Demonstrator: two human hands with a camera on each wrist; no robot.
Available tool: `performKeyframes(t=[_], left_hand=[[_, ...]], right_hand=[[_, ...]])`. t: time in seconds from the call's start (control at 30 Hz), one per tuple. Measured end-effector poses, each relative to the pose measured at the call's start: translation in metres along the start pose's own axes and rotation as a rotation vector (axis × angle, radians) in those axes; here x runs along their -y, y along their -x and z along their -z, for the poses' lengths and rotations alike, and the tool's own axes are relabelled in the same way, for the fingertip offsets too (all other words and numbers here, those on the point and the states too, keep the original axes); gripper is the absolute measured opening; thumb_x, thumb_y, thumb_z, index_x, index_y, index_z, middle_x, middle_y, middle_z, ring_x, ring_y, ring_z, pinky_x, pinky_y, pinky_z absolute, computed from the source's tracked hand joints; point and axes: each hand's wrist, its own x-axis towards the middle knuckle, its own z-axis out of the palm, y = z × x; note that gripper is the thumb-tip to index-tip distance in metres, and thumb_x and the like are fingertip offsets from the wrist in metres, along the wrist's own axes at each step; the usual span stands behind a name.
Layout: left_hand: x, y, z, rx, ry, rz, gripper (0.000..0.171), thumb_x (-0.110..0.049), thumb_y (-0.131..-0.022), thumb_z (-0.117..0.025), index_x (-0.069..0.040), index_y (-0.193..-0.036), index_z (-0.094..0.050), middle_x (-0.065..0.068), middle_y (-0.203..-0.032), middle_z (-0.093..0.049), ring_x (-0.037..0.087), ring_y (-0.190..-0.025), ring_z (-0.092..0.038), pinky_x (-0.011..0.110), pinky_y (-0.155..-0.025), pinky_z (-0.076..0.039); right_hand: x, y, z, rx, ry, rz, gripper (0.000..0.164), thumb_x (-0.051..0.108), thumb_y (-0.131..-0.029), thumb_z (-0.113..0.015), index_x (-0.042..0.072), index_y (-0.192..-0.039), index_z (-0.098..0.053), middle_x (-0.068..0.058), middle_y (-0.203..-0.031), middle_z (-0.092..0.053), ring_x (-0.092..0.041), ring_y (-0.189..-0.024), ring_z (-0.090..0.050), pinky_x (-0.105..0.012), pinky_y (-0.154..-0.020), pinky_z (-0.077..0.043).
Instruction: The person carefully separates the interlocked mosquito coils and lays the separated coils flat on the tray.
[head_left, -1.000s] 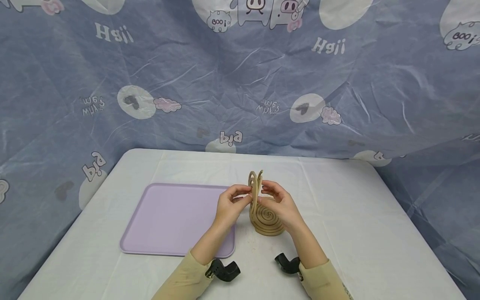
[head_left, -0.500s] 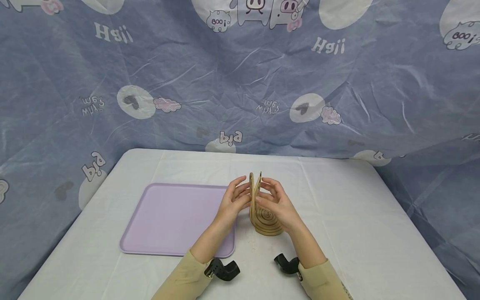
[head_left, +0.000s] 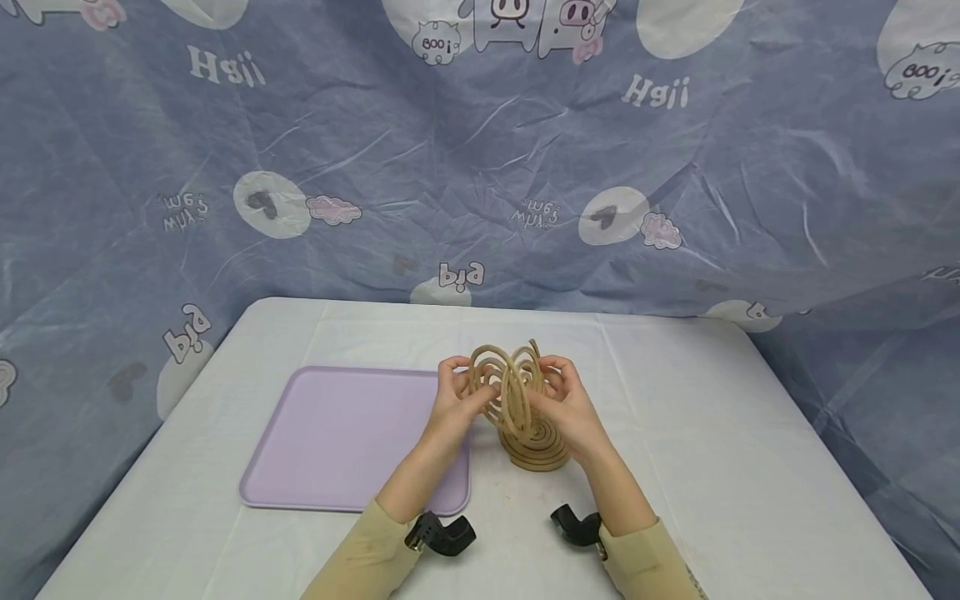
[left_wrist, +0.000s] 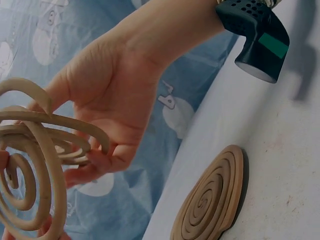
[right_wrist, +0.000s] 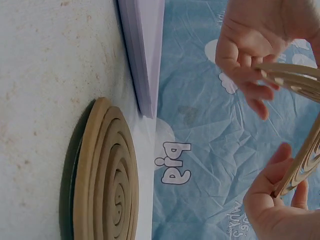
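In the head view, my left hand (head_left: 452, 408) and right hand (head_left: 576, 412) hold two tan mosquito coils up over the table. The left hand's fingers and thumb pinch one mosquito coil (right_wrist: 290, 70). The other mosquito coil (right_wrist: 305, 155) is pinched by the right hand at its outer edge. Their rings spread apart at the top and overlap in the middle; whether they are still interlocked I cannot tell. Below them a flat stack of mosquito coils (head_left: 536, 457) lies on the table, touched by neither hand.
A lilac tray (head_left: 345, 442) lies left of the stack, partly under the left forearm. White cloth covers the table (head_left: 697, 433). A blue printed curtain (head_left: 480, 150) hangs behind. Each wrist bears a black camera mount (head_left: 442, 535).
The coils were close together and nearly edge-on; now they are turned and spread, their rings pulled apart to left and right. The stack and tray have not moved.
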Motion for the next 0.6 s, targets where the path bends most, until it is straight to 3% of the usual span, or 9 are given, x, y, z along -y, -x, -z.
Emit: performKeyframes(t=[0.27, 0.4, 0.5, 0.6], left_hand=[[-0.007, -0.006, 0.013, -0.057, 0.018, -0.032, 0.063, -0.01, -0.082, -0.071, -0.012, -0.123, -0.023, 0.017, -0.113, -0.059, 0.015, -0.087, -0.063, 0.028, -0.075, -0.048], [-0.012, -0.008, 0.022, -0.088, -0.029, -0.068, 0.059, -0.002, -0.083, -0.068, -0.011, -0.122, -0.025, 0.019, -0.108, -0.062, 0.012, -0.078, -0.062, 0.023, -0.067, -0.048], [-0.015, -0.009, 0.028, -0.037, -0.054, -0.105, 0.047, 0.004, -0.085, -0.062, -0.007, -0.118, -0.031, 0.022, -0.108, -0.063, 0.012, -0.074, -0.06, 0.02, -0.063, -0.046], [-0.018, -0.01, 0.036, 0.077, -0.079, -0.156, 0.036, 0.006, -0.086, -0.06, 0.003, -0.116, -0.042, 0.024, -0.107, -0.062, 0.013, -0.075, -0.061, 0.02, -0.062, -0.046]], right_hand=[[0.007, -0.002, 0.007, -0.086, -0.022, -0.016, 0.055, -0.006, -0.086, -0.06, 0.004, -0.129, -0.028, -0.019, -0.13, -0.042, -0.014, -0.098, -0.061, -0.025, -0.077, -0.052], [0.011, -0.001, 0.013, -0.135, 0.009, -0.011, 0.057, -0.005, -0.086, -0.061, 0.007, -0.132, -0.029, -0.02, -0.127, -0.047, -0.012, -0.093, -0.062, -0.024, -0.074, -0.051], [0.014, 0.0, 0.017, -0.143, 0.023, 0.006, 0.056, -0.002, -0.087, -0.062, 0.009, -0.132, -0.031, -0.014, -0.117, -0.054, -0.012, -0.089, -0.062, -0.024, -0.072, -0.05], [0.016, 0.001, 0.023, -0.106, 0.046, 0.031, 0.048, 0.002, -0.089, -0.062, 0.008, -0.129, -0.037, -0.007, -0.108, -0.06, -0.013, -0.083, -0.063, -0.024, -0.069, -0.05]])
